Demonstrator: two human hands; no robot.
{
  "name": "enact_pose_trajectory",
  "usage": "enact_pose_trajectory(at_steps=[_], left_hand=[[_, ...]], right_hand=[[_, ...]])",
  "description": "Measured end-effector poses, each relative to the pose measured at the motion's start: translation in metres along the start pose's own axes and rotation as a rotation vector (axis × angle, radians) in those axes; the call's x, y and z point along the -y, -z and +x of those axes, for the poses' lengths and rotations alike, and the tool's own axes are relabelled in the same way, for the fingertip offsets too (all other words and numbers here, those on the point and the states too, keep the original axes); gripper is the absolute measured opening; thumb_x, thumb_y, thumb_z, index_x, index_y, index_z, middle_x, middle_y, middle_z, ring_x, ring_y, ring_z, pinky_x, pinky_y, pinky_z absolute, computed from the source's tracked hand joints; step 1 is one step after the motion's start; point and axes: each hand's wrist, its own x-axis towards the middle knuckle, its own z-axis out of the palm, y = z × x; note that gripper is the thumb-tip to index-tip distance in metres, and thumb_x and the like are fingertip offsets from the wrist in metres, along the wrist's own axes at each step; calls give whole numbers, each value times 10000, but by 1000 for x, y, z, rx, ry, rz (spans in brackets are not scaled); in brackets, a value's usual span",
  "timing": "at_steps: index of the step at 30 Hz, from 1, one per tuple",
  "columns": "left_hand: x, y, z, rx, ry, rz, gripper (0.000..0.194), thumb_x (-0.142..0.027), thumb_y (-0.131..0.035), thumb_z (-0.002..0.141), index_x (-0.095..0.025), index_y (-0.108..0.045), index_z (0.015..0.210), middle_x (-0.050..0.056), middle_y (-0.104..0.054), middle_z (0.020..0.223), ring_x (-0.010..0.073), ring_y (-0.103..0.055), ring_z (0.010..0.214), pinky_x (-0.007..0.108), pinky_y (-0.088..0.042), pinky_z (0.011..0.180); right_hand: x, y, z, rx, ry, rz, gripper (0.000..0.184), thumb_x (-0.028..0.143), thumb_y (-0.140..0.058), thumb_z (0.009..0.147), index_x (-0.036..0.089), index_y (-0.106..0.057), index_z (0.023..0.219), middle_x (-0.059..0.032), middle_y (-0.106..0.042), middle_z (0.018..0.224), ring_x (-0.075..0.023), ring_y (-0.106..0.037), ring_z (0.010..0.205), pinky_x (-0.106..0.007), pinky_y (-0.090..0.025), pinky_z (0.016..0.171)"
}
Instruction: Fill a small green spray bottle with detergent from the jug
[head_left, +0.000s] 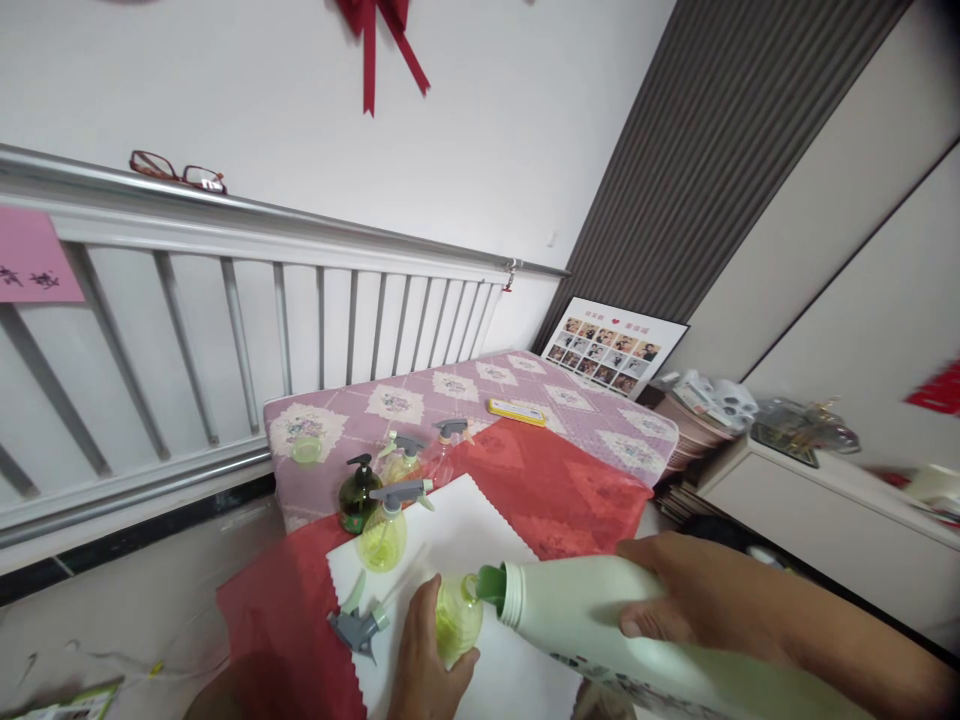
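Jug (600, 615) gripped by right hand (690, 600) fingers | left hand (431, 665) fingers clasp bottle (457, 620)

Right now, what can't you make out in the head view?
- Large white jug: label and base cut off by the bottom edge.
- Small yellow bottle: lower part hidden by the left hand.
- Photo board: pictures too small.
- Pink note: cut off by the left edge.
- Right hand: fingertips hidden behind the jug.

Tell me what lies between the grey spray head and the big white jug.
The left hand holding a small yellow bottle, in the head view.
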Motion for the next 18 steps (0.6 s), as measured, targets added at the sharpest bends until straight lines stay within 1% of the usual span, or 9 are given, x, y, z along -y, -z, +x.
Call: enact_pose_trajectory(at_steps=[2, 5, 9, 12, 18], left_hand=[[-1, 0, 0, 1, 11, -4, 811, -187, -616, 693, -103, -331, 1447, 201, -413, 1547, 303, -351, 1476, 456, -309, 1237], [-2, 0, 1, 1, 11, -2, 809, -191, -618, 693, -101, -332, 1444, 201, -407, 1551, 303, -342, 1482, 449, -309, 1238], [-1, 0, 0, -12, -8, -2, 800, -180, -614, 691, -98, -335, 1437, 210, -421, 1541, 315, -366, 1468, 469, -330, 1227], [-1, -1, 0, -19, -4, 1, 803, -174, -614, 687, -115, -336, 1438, 193, -430, 1539, 308, -378, 1461, 463, -328, 1228], [-2, 0, -1, -5, 5, 21, 811, -190, -607, 696, -80, -321, 1447, 206, -404, 1550, 302, -343, 1480, 445, -297, 1243]], right_hand=[[0, 0, 0, -1, 7, -3, 288, 450, -626, 755, 223, -687, 922, -99, -755, 1033, -325, -679, 930, -312, -439, 683], [1, 0, -1, -4, 1, -1, 273, 439, -622, 757, 220, -684, 908, -98, -758, 1006, -321, -684, 909, -312, -436, 683], [1, 1, -1, -8, 9, 0, 295, 462, -626, 758, 213, -681, 907, -108, -759, 1011, -318, -682, 904, -313, -427, 680], [2, 1, 0, 2, 12, -1, 280, 434, -634, 752, 214, -690, 917, -110, -759, 1027, -328, -682, 919, -316, -433, 679], [0, 0, 0, -9, 15, -7, 262, 435, -617, 772, 218, -684, 902, -104, -761, 1007, -320, -689, 901, -319, -443, 675]])
